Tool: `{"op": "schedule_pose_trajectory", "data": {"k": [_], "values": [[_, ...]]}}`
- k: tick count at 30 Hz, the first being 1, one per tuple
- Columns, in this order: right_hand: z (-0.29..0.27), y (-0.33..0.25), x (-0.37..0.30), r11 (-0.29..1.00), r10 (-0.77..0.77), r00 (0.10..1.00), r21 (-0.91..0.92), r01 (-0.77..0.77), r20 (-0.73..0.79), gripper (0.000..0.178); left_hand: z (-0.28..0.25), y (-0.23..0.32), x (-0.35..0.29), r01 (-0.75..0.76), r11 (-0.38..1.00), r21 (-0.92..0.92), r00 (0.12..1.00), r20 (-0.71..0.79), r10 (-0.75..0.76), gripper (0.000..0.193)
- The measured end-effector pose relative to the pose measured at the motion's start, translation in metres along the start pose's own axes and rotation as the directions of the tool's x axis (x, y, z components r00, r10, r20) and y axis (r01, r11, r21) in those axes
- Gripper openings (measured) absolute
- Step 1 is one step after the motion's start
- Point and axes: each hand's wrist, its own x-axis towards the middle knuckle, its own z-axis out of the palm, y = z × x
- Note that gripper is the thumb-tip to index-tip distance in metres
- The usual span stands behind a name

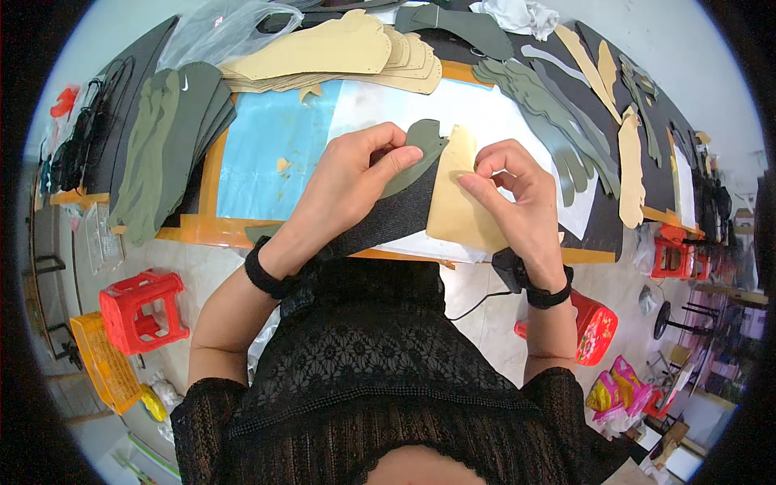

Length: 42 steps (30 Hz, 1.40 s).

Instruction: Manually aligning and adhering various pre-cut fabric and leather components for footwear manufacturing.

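My left hand (347, 182) pinches a dark green cut piece (419, 153) with a notched tip between thumb and forefinger. Black ribbed material (380, 222) lies under that hand and runs along the piece. Close by on the right, my right hand (521, 194) has its thumb and curled fingers drawn together in a pinch. Whatever sits in that pinch is too small or hidden to name. A tan sheet (457, 202) is beneath the right thumb and reaches up beside the green piece; the hand covers part of its right side.
Stacked tan panels (315, 52) lie along the table's far side. Overlapping green pieces (174, 137) rest at the left, more green strips (558, 121) at the right. Blue sheeting (271, 153) covers the table's left middle. Red stools (145, 311) (594, 327) stand below.
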Motion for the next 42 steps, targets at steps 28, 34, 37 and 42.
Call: {"op": "schedule_pose_trajectory", "data": {"k": [28, 34, 37, 42], "values": [[-0.012, -0.01, 0.007, 0.996, -0.074, 0.995, -0.061, 0.07, -0.07, 0.045, -0.002, 0.006, -0.007, -0.024, 0.969, 0.246, 0.995, -0.087, 0.047, 0.027], [0.018, -0.019, 0.025, 0.953, -0.183, 0.981, -0.234, 0.191, 0.056, 0.037, -0.001, 0.008, -0.01, -0.042, 0.969, 0.245, 0.994, -0.087, 0.065, 0.026], [0.023, -0.014, 0.023, 0.98, -0.104, 0.993, -0.167, 0.112, 0.057, 0.02, -0.003, 0.004, -0.012, -0.037, 0.98, 0.198, 0.995, -0.083, 0.055, 0.028], [0.022, -0.002, 0.02, 0.981, 0.101, 0.992, 0.156, -0.113, 0.078, 0.016, -0.008, 0.0, -0.012, 0.009, 0.99, 0.141, 0.999, -0.053, -0.002, 0.032]]}}
